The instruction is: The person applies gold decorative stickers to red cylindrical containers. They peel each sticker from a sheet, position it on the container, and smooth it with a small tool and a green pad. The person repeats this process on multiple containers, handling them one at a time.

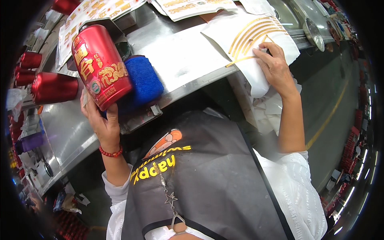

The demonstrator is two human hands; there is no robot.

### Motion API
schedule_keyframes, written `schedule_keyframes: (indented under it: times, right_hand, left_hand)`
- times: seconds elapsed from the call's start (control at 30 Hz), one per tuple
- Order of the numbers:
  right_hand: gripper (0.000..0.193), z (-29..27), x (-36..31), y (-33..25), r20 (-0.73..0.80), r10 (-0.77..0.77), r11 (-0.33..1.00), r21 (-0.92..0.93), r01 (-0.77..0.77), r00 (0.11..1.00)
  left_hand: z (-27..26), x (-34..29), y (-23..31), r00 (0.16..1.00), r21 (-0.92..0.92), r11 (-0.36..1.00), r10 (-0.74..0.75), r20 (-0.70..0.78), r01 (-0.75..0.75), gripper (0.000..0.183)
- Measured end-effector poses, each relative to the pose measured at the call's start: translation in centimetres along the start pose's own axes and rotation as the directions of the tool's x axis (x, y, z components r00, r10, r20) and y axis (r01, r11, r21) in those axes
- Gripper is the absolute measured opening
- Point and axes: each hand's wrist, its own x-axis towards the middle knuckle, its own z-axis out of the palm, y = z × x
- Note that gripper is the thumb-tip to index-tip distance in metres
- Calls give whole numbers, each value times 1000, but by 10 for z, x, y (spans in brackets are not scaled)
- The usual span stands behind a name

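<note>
A glossy red bottle (102,68) with gold lettering and a gold dragon design leans at the left, beside a pad wrapped in blue towel cloth (143,80). My left hand (102,120) grips its lower end, the thumb at the base and the other fingers partly hidden behind it. Over at the right, my right hand (275,68) is closed, thumb and forefinger pinching at a gold strip (244,59). That strip lies on a white backing sheet (228,30), which carries several curved gold strips and hangs over the table's front edge.
The metal table (180,56) runs across in front of me. Printed gold sticker sheets (192,8) lie along its back. Another red bottle (55,88) lies at the left, near smaller red ones. A metal pan (314,34) sits by the sink at the far right.
</note>
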Motion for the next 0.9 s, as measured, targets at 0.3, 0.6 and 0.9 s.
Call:
schedule_keyframes:
  times: [0.3,0.6,0.9]
  right_hand:
    - [6,-2,10,-6,-56,-43,989,137,50,998]
    - [8,-23,56,-86,-67,-205,911,352,215,977]
    - [9,-14,88,-162,-87,-316,806,500,316,945]
  left_hand:
    - [0,4,9,997,137,990,-5,-75,15,91]
    - [-16,20,26,987,354,933,116,-109,-71,104]
    - [0,4,32,954,206,970,181,-241,-132,63]
